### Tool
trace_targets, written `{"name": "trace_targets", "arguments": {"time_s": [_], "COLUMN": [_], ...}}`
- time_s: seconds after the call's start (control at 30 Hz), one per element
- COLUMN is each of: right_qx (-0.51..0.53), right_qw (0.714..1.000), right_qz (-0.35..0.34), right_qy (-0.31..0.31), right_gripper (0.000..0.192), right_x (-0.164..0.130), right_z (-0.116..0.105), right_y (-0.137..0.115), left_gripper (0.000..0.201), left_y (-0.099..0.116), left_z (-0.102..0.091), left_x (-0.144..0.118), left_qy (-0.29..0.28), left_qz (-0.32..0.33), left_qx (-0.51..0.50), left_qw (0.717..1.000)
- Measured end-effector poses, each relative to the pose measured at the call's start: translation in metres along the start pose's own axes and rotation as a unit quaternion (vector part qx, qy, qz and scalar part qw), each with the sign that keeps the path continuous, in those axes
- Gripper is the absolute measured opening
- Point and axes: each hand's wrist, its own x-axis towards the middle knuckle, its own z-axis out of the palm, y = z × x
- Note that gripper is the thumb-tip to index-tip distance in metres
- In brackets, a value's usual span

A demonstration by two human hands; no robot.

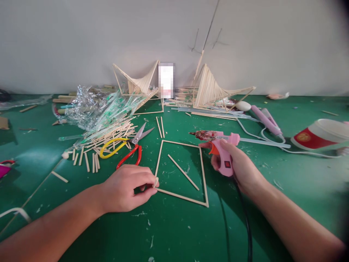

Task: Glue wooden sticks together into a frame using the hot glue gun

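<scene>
Glue gun (222, 151) was gripped whole-handed by the right hand (240, 165), nozzle pointing left. Stick frame (182, 171) lay flat on the green mat (191, 233) between both hands; its near-left corner was pinched by the left hand (127, 187), the nearer one.

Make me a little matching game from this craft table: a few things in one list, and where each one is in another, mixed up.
Things:
1. glue gun
2. scissors
3. paper cup
4. stick frame

Places:
A. lying on its side at the far right
B. pinched at its corner by the left hand
C. beside the pile of loose sticks
D. held in the right hand

Pairs: 1-D, 2-C, 3-A, 4-B
</scene>
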Motion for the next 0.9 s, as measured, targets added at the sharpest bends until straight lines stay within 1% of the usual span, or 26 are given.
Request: {"name": "trace_targets", "arguments": {"time_s": [0.17, 0.5, 0.77, 0.83, 0.9], "right_qx": [-0.003, -0.002, -0.002, -0.015, -0.050], "right_qw": [1.000, 1.000, 0.999, 0.997, 0.994], "right_qz": [0.004, 0.014, 0.019, 0.031, 0.047], "right_qy": [-0.005, 0.001, 0.051, 0.064, 0.087], "right_gripper": [0.050, 0.045, 0.040, 0.038, 0.038], "right_x": [-0.006, -0.009, -0.011, -0.011, -0.012], "right_z": [0.001, 0.002, -0.008, -0.010, -0.012], "right_y": [-0.005, -0.008, -0.006, -0.006, -0.007], "left_gripper": [0.008, 0.007, 0.007, 0.007, 0.008], "left_y": [0.002, -0.002, -0.006, -0.007, -0.008], "left_z": [-0.002, -0.006, -0.009, -0.008, -0.008], "left_x": [0.001, 0.000, -0.001, -0.001, -0.001], "left_qy": [-0.013, -0.004, 0.018, 0.033, 0.046], "left_qz": [-0.005, -0.017, -0.033, -0.041, -0.052], "left_qx": [0.019, 0.021, 0.029, 0.031, 0.032], "left_qw": [1.000, 1.000, 0.999, 0.998, 0.997]}}
